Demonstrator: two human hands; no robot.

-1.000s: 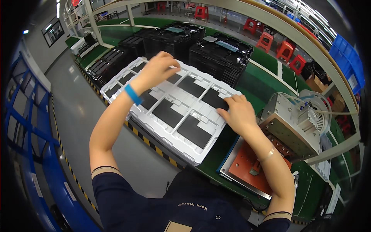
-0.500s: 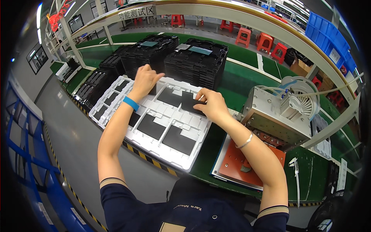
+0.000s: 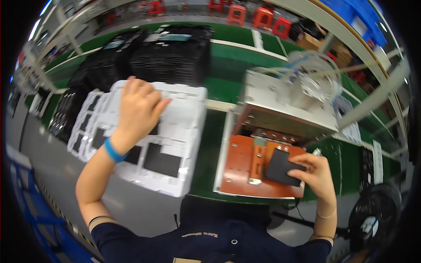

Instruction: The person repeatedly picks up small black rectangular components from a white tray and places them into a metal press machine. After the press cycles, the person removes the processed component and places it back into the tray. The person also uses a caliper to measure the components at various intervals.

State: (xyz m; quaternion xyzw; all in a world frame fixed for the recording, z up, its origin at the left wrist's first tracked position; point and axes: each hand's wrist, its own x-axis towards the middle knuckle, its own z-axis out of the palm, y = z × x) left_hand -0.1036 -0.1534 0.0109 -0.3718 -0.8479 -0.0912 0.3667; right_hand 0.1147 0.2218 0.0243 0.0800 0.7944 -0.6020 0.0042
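A flat black rectangular piece [image 3: 284, 168] with a notched upper edge lies over the orange fixture plate [image 3: 237, 151]. My right hand [image 3: 316, 173] pinches its right edge between thumb and fingers. Beside the piece, to its left, a slim orange block [image 3: 258, 162] with a slot stands on the plate. Over the white moulded tray [image 3: 186, 101], my left hand [image 3: 142, 105] hovers palm down. Its thumb stands apart from loosely bent fingers, with nothing visible held. More black pieces [image 3: 162, 159] rest in the tray's pockets, one of them partly behind the left hand.
A silver metal press head [image 3: 280, 101] overhangs the fixture plate's back. Stacked black trays [image 3: 171, 59] stand behind the white tray. A black fan [image 3: 375, 219] is at the lower right; a frame rail [image 3: 372, 94] slants across the right side.
My right hand has carried the black piece from the white tray rightward onto the orange plate. My left hand remains over the tray. The view has swung right.
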